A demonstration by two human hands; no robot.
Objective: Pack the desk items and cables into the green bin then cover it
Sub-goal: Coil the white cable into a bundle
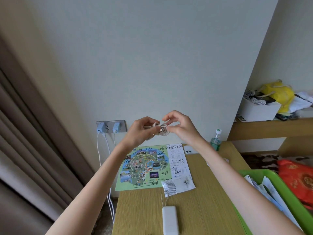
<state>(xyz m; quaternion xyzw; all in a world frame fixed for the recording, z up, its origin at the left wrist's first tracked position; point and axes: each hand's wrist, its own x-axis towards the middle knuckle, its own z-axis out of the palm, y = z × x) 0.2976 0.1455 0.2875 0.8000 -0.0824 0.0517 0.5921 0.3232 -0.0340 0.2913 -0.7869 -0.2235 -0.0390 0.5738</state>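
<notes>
Holding a coiled white cable (160, 130) above the bench (203, 200), arms outstretched. Gripping the coil in curled left hand (139, 131) fingers, pinching a loop with right hand (180, 128) fingers, well away from the green bin (254, 172).

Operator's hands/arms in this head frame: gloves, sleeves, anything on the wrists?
Nothing worn that shows. Left hand and right hand are bare: no gloves, no rings visible. No watch or band on either wrist. Left forearm and right forearm are uncovered to the frame edge, so no sleeves in view.
</notes>
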